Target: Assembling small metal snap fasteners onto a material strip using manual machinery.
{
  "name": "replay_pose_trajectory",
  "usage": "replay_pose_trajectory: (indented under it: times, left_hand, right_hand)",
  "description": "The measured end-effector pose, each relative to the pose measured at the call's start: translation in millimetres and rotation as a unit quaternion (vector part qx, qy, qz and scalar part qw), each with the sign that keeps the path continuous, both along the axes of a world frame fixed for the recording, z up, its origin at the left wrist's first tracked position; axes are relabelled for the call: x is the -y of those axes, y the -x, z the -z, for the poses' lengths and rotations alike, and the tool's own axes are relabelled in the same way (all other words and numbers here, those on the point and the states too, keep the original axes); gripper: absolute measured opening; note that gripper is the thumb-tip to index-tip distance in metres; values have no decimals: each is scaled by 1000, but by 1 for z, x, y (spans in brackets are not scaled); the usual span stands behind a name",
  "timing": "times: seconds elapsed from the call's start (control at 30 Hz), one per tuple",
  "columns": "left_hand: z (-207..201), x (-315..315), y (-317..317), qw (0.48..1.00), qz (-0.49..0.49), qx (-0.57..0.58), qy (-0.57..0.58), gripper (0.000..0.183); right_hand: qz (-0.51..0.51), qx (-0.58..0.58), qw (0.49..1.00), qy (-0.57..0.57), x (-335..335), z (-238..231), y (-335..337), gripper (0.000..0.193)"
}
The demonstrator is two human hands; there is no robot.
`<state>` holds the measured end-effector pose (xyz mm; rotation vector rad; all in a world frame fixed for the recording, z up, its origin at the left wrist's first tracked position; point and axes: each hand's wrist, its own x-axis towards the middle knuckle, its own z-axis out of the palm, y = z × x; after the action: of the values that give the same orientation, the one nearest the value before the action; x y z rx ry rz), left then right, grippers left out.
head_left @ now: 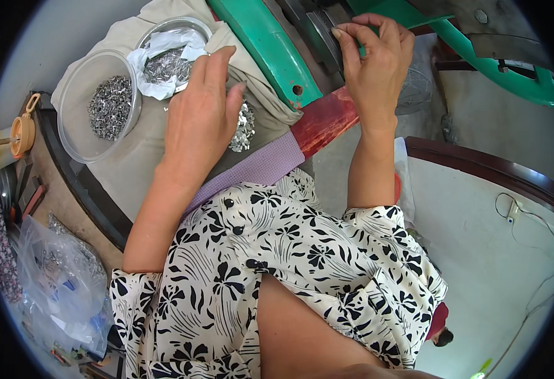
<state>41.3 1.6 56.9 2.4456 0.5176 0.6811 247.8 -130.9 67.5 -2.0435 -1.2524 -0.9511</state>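
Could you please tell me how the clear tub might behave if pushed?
The tub looks thin-walled, so it would probably flex slightly. Its metal bits lie loose, so they would likely shift. The creased cloth beneath might drag along.

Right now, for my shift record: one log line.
left hand: near shiny metal pieces | right hand: beside dark machine part, grip unclear

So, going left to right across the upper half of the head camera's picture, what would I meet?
Orange looped cap, clear round tub of silvery pieces, left hand, green machine part, right hand.
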Motion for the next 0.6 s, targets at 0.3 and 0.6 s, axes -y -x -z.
replay_pose_trajectory:
  times: [0.3, 0.6]
  left_hand:
    - [2, 4, -16, 997, 59, 29, 26, 47]
    - [28, 0, -73, 986, 95, 136, 2, 81]
  right_hand:
    - [31, -59, 987, 147, 4, -43, 22, 12]
    - [66, 33, 926, -369, 95, -45, -37, 32]
